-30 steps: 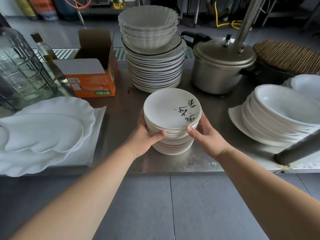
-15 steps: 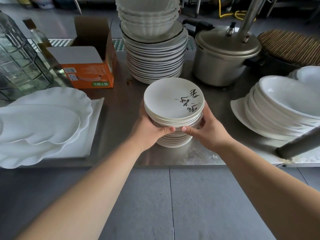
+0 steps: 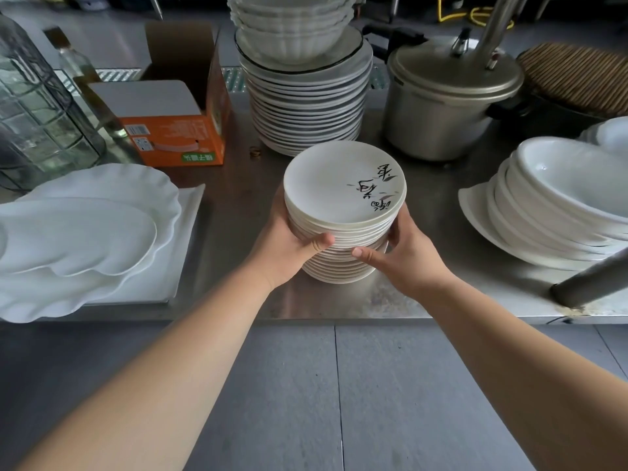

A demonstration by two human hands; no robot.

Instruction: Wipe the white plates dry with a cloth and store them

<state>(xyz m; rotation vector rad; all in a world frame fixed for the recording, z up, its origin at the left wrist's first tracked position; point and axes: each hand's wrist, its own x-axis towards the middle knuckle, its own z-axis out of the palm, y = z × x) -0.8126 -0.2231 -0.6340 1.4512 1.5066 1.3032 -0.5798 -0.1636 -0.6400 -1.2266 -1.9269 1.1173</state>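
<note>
- steel table (image 3: 231, 232): its front edge runs across the view, and both ends are cut off by the frame.
- glass jar (image 3: 30, 107): at far left, only partly in view.
- scalloped white platters (image 3: 85, 232): piled on a flat white tray at left, overhanging the table's front edge; the left side is cut off.
- tall stack of plates (image 3: 306, 107): at the back centre, with fluted bowls (image 3: 292, 25) on top; the highest bowls run out of frame.
- deep oval dishes (image 3: 550, 212): nested at right, with the far side cut off.
- pressure cooker (image 3: 441, 107): right of the tall stack; a metal pole crosses in front of its lid.
- orange carton (image 3: 176, 137): flaps open, contents hidden.
- stack of small white plates (image 3: 339, 185): near the front of the table at centre, just in front of the tall stack. the top plate carries black brush lettering. the upper plates sit offset from the lower ones, and i cannot tell if they are lifted clear.
- left hand (image 3: 285, 246): grips the stack's left side, thumb across the front rims, fingers hidden behind.
- right hand (image 3: 407, 256): grips the right side likewise, fingers mostly hidden.
</note>
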